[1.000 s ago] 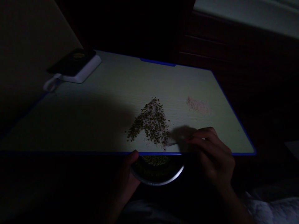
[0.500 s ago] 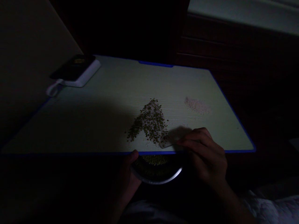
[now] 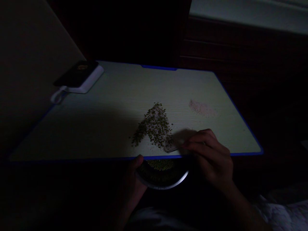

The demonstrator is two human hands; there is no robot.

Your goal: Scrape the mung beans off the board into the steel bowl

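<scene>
My left hand (image 3: 137,179) is closed on the side of a metal bowl (image 3: 168,186), its thumb up by the board's front edge. Small green beans (image 3: 160,164) lie in the bowl, which sits just under that edge and is partly hidden by it. On the board is a loose pile of green beans mixed with pale grains (image 3: 156,125). My right hand (image 3: 210,155) pinches a small, thin, flat tool (image 3: 171,149). Its tip touches the near right end of the pile; in this dim light its exact kind cannot be made out.
The pale board (image 3: 115,93) has a blue rim. A separate pinkish heap of fine grains (image 3: 203,108) lies on its right. At the far left corner rests a dark-topped white box-like device (image 3: 80,77) with a strap loop. A wall stands on the left.
The view has shifted slightly. Both hands, the bowl and the pile keep nearly the same places, with the tool's tip still at the pile's near right end.
</scene>
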